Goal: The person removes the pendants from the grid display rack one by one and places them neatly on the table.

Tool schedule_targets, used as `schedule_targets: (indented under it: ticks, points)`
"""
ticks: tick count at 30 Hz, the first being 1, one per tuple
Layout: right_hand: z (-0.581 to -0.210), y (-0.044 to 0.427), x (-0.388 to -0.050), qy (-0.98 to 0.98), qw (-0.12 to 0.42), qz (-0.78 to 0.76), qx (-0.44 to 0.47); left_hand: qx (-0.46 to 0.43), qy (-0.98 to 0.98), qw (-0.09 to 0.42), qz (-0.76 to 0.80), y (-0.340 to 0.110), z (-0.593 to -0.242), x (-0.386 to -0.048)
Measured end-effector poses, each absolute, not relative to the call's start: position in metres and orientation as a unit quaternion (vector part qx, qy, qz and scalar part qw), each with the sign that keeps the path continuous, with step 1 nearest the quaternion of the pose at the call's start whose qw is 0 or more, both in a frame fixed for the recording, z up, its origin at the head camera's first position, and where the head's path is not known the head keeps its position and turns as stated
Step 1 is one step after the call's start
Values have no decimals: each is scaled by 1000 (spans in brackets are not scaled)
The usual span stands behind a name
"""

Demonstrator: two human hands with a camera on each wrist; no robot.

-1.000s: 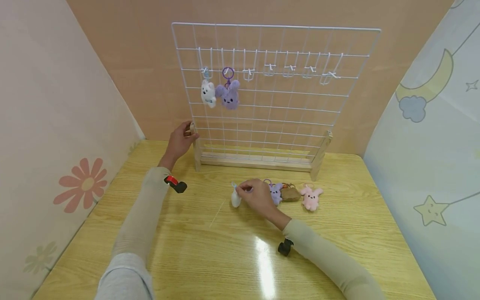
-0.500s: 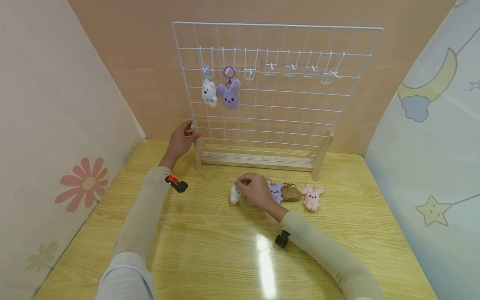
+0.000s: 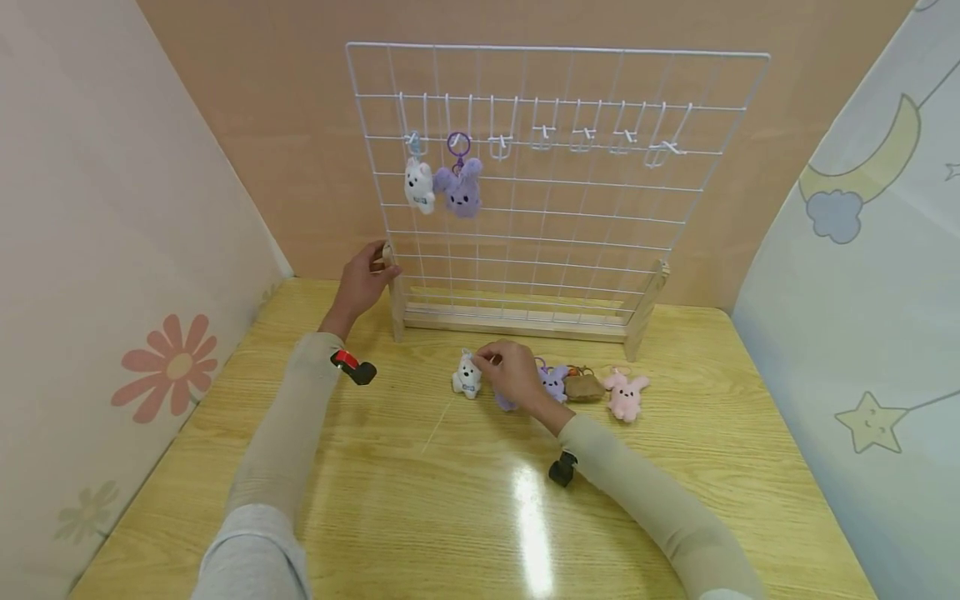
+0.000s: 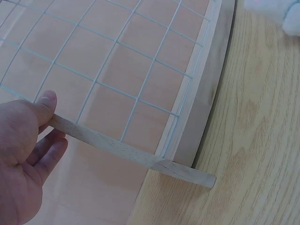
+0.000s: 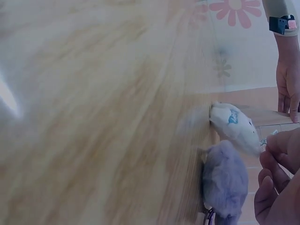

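Note:
The left hand [image 3: 362, 282] grips the top of the rack's left wooden post [image 3: 397, 304]; in the left wrist view its thumb and fingers are around the post's end [image 4: 112, 144]. The right hand [image 3: 512, 372] pinches the small ring end of a white bear keychain [image 3: 467, 377], which is upright at the table surface, its face to the camera. Beside it, partly behind the right hand, lies a purple plush [image 5: 225, 176]. Another white bear [image 3: 419, 185] and a purple bunny [image 3: 461, 190] hang from the two leftmost hooks of the white wire grid [image 3: 557, 180].
To the right of the right hand lie another purple bunny [image 3: 554, 384], a brown plush [image 3: 583, 387] and a pink bunny [image 3: 624, 397]. Several white hooks [image 3: 543, 136] run along the grid's upper part. The rack's wooden base [image 3: 517, 322] stands behind the keychains.
The right hand has moved slightly up and back with the white bear, whose face has turned toward the camera. The left hand keeps its grip on the post.

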State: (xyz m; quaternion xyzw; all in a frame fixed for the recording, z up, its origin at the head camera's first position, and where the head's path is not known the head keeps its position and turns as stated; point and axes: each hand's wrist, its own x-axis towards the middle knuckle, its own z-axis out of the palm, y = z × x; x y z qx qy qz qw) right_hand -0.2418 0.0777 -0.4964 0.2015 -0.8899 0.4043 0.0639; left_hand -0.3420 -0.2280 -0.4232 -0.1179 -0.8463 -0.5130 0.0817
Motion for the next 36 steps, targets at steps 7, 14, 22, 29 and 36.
schedule_targets:
  ticks: [7, 14, 22, 29, 36]
  points:
    - [-497, 79, -247, -900, 57, 388, 191, -119, -847, 85, -510, -228, -424, -343]
    - [-501, 82, -252, -908, 59, 369, 188, -116, -847, 83, -512, -226, -422, -342]
    - [-505, 84, -259, -915, 61, 348, 195, -113, -848, 81, -511, -226, -423, -342]
    - [-501, 87, -261, -919, 60, 344, 184, -111, -849, 80, -510, -226, -421, -341]
    - [-477, 94, -262, -904, 80, 369, 200, -114, -848, 82, -511, -226, -421, -341]
